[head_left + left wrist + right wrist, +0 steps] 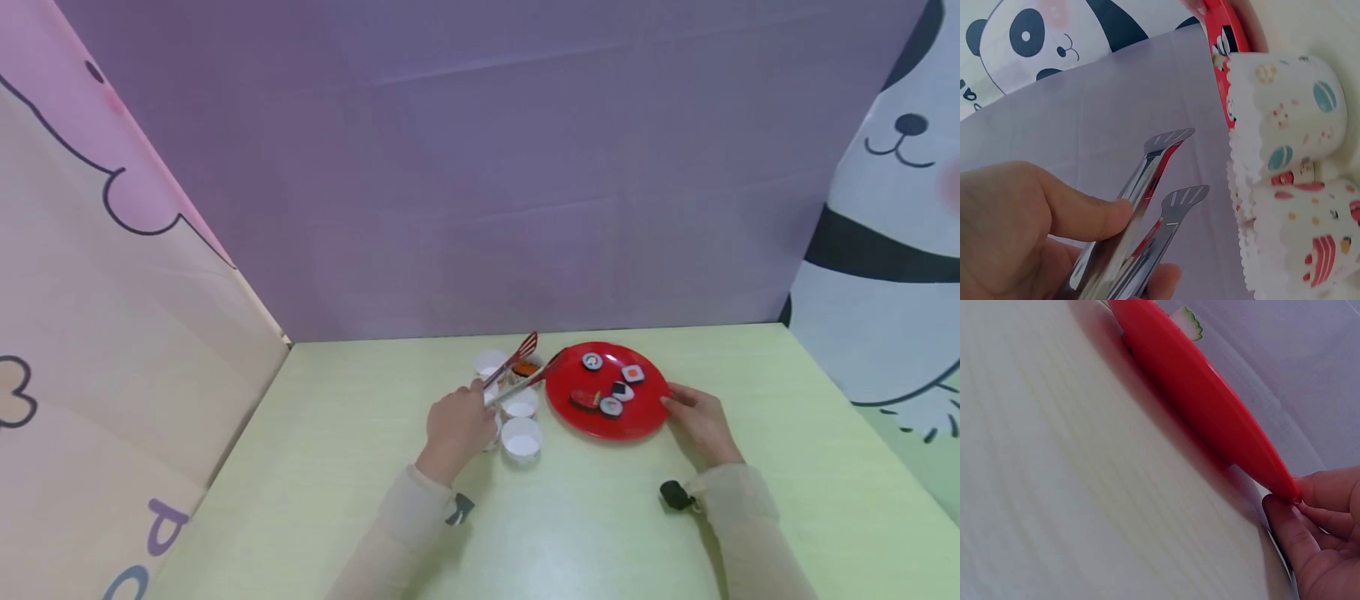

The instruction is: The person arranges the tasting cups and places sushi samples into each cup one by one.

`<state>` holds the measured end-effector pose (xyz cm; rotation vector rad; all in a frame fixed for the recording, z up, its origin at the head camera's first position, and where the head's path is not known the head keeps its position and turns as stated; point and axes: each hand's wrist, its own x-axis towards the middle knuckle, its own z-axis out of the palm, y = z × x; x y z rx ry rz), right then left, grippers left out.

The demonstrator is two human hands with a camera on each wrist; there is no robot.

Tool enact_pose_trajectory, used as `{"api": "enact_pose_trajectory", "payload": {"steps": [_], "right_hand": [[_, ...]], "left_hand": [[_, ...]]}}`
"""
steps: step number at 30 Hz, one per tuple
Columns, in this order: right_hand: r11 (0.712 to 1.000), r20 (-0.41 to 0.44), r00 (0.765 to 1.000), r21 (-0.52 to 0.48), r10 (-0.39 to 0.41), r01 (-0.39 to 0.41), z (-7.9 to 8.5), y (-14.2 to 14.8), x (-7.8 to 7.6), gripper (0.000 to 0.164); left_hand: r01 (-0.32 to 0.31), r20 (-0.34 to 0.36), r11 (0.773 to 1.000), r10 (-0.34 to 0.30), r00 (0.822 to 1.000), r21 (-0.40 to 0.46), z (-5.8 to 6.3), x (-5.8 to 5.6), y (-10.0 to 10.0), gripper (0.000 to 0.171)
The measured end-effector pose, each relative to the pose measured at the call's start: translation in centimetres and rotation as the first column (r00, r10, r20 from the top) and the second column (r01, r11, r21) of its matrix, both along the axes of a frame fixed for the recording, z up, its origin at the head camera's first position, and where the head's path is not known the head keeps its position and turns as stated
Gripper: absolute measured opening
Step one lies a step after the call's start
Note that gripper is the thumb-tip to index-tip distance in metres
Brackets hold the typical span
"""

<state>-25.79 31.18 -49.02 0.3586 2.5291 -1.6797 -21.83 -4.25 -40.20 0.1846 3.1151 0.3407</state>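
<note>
My left hand (pixel 459 425) grips a pair of metal tongs (pixel 1119 250), thumb on one arm and fingers round the other. The tongs' slotted ends stand apart, and nothing shows between them in the left wrist view. Below them is a group of white patterned paper cups (pixel 522 439); an orange-topped sushi piece (pixel 525 370) sits in one at the back. My right hand (pixel 703 421) pinches the rim of a red plate (pixel 640 423). On the plate lie several toy-like sushi pieces, among them a white rice triangle (pixel 624 392), a red-topped piece (pixel 584 400) and a round roll (pixel 592 362).
The pale table (pixel 360 442) meets a purple cloth backdrop (pixel 450 208) just behind the cups and plate. Printed cartoon panels stand at both sides, with a panda (pixel 900 192) on the right. A black wrist camera (pixel 677 495) hangs by the right sleeve.
</note>
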Motion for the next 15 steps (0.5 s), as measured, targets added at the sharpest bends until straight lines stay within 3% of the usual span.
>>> {"api": "enact_pose_trajectory", "payload": {"steps": [4, 10, 15], "right_hand": [[1.000, -0.013, 1.000, 0.003, 0.009, -0.009, 0.1, 0.0, 0.1, 0.050], [1.000, 0.000, 1.000, 0.003, 0.014, -0.014, 0.1, -0.1, 0.1, 0.051], [1.000, -0.001, 1.000, 0.002, 0.013, -0.013, 0.1, 0.0, 0.1, 0.051]], "left_hand": [[0.039, 0.017, 0.999, -0.039, 0.999, -0.010, -0.2, 0.3, 0.7, 0.051], [0.103, -0.035, 0.993, -0.105, 0.994, -0.057, -0.5, 1.0, 1.6, 0.038], [0.139, -0.036, 0.987, -0.142, 0.989, -0.081, -0.8, 1.2, 2.2, 0.034]]}}
